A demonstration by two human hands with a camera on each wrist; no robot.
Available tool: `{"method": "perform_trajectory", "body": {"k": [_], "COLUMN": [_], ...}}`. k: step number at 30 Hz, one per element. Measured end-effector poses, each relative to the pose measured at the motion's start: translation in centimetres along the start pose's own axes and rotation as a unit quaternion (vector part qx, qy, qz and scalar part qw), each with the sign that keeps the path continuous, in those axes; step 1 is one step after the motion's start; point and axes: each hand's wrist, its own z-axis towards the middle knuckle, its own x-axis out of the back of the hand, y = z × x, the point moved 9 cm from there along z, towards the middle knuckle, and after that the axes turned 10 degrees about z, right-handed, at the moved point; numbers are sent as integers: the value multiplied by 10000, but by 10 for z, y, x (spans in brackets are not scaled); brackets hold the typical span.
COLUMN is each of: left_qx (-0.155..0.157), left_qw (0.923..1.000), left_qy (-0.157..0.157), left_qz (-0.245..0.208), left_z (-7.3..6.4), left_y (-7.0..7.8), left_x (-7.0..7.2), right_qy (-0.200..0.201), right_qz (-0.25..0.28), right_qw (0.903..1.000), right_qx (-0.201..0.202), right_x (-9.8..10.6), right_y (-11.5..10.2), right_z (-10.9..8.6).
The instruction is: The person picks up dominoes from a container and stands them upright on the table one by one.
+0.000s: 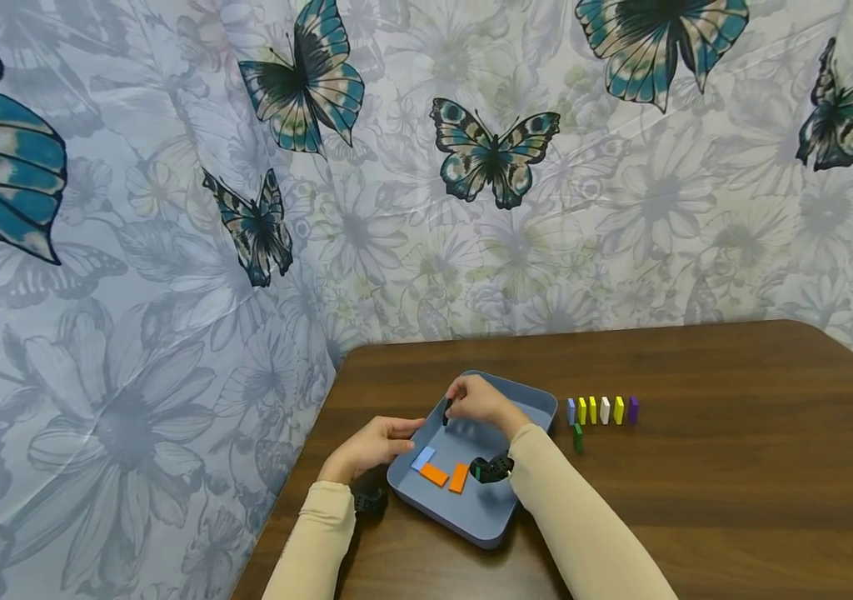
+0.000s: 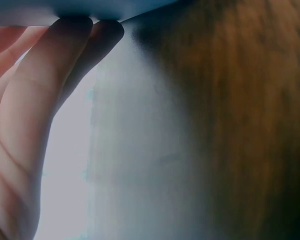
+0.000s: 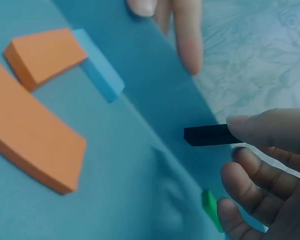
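My right hand (image 1: pixel 482 402) pinches a small black rectangular block (image 3: pixel 208 135) between thumb and fingers, over the far left side of a blue-grey tray (image 1: pixel 471 527). The left hand (image 1: pixel 370 447) grips the tray's left side, its thumb over the rim in the right wrist view. From the left wrist view its fingers (image 2: pixel 35 90) press against the tray's outside. In the tray lie a light blue block (image 1: pixel 422 458), an orange block (image 1: pixel 434 475) touching it, and a second orange block (image 1: pixel 459 477). A green block (image 3: pixel 211 210) shows by the tray wall, partly behind the right fingers.
Right of the tray, a row of upright blocks stands on the brown table (image 1: pixel 734 467): a blue one (image 1: pixel 571 411), several yellow ones, a white one (image 1: pixel 605 410) and a purple one (image 1: pixel 633 409). A green block (image 1: pixel 578 438) is in front. A butterfly-patterned wall covering (image 1: pixel 426 267) hangs behind.
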Motion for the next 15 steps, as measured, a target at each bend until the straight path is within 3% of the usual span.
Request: {"method": "perform_trajectory", "body": {"k": [15], "left_qx": [-46], "left_qw": [10000], "left_qy": [28], "left_qz": [5], "left_z": [2], "left_y": [1], "left_x": [1], "right_qy": [175], "right_qz": [191], "right_qw": [9979], "right_qx": [590], "right_x": [21], "right_y": [-44], "right_z": [-34]}}
